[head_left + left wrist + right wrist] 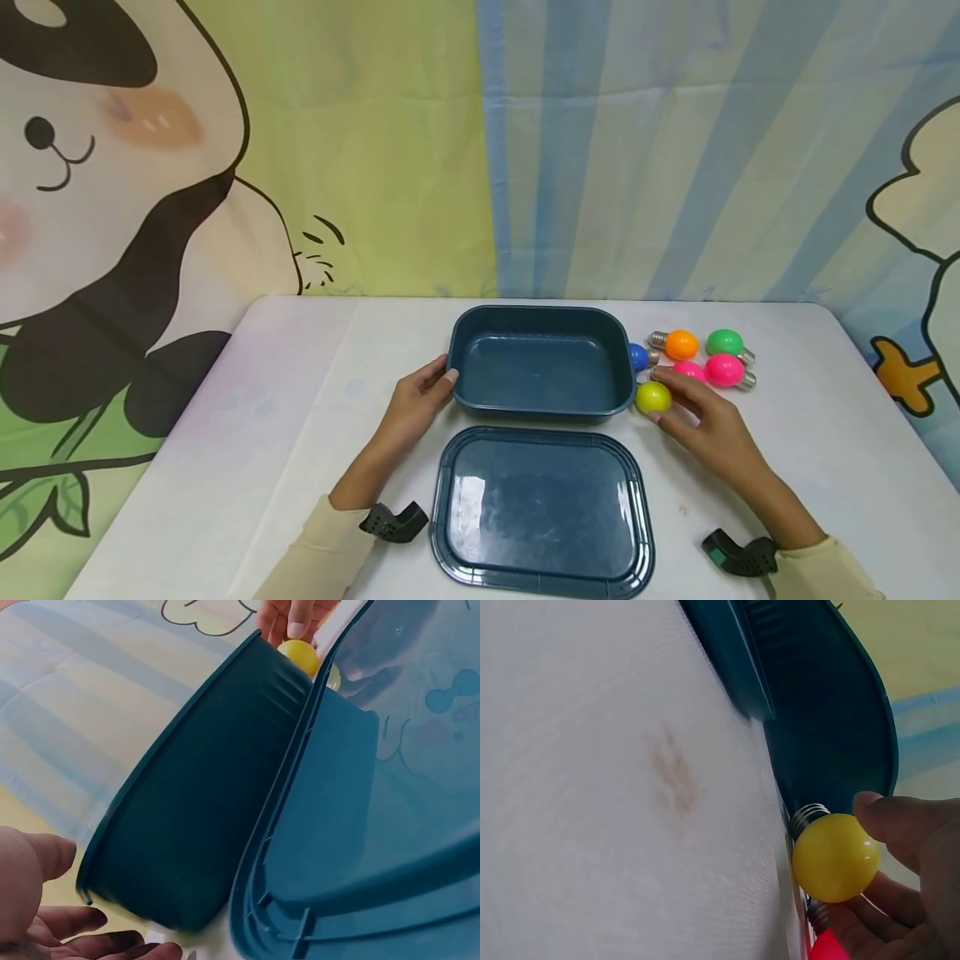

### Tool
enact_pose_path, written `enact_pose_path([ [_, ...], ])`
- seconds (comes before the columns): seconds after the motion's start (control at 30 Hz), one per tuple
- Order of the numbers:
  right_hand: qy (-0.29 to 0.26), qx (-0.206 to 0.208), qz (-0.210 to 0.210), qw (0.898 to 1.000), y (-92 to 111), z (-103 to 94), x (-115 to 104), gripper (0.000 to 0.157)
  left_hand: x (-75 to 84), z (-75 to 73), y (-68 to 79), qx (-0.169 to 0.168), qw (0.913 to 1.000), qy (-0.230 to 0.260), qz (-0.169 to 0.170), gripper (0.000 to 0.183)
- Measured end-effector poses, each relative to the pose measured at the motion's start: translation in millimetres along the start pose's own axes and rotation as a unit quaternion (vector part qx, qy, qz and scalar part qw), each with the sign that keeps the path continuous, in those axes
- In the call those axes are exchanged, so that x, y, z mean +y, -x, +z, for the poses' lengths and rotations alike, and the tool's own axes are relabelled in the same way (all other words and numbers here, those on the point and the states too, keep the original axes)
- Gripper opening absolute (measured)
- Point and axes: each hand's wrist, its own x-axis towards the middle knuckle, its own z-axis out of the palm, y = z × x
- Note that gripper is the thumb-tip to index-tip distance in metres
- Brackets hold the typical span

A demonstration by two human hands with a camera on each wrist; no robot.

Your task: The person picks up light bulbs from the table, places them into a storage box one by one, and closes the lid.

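Observation:
My right hand (708,425) has thumb and fingers about a yellow light bulb (653,397), pinching its round part beside the right end of a dark blue plastic box (543,414). In the right wrist view the metal screw base of that yellow bulb (836,859) points toward the box wall (825,697). My left hand (412,408) is at the box's left end, fingers loosely bent and thumb apart from them. The left wrist view shows these fingers (71,919) beside the box wall, not gripping it. Inside, the box's visible floor is bare.
A dark blue lid (543,508) lies flat in front of the box. Right of the box lie a blue bulb (638,357), an orange bulb (682,344), a green bulb (724,342) and two pink bulbs (724,370). A printed curtain (390,150) hangs behind the white table (300,467).

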Motion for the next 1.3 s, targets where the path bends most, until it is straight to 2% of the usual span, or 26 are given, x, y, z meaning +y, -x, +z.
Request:
enact_pose_path([
  [0.13, -0.009, -0.004, 0.006, 1.000, -1, 2.3, 1, 0.059, 0.0, 2.5, 0.6, 0.002, 0.9998, -0.022, 0.002, 0.052],
  [0.33, -0.014, -0.017, 0.030, 0.999, -3, 4.0, 1, 0.062, 0.4, 3.4, 2.1, -0.006, 0.9998, -0.013, 0.017, 0.049],
  [0.5, -0.007, -0.022, 0.030, 0.999, -4, 3.3, 0, 0.055, 1.1, 2.0, 2.3, -0.015, 0.9993, -0.016, 0.030, 0.049],
  [0.53, -0.004, -0.023, 0.030, 0.999, -4, 2.8, -1, 0.054, 5.5, 1.8, 4.2, -0.019, 0.9993, -0.015, 0.029, 0.048],
  [0.73, 0.012, -0.036, 0.031, 0.999, -4, -2.3, -2, 0.052, 5.3, 1.2, 3.3, -0.030, 0.9990, -0.012, 0.030, 0.047],
  [0.77, 0.015, -0.036, 0.030, 0.999, -4, -3.5, -2, 0.052, 1.0, 1.2, 1.3, -0.029, 0.9990, -0.011, 0.032, 0.047],
  [1.17, 0.026, -0.016, 0.043, 0.999, -6, -25.7, -14, 0.047, 0.3, 1.3, 3.2, -0.020, 0.9981, -0.037, 0.046, 0.046],
  [1.3, 0.025, -0.006, 0.032, 0.999, -10, -29.7, -18, 0.045, -1.3, 1.1, 4.4, -0.023, 0.9978, -0.039, 0.049, 0.047],
])
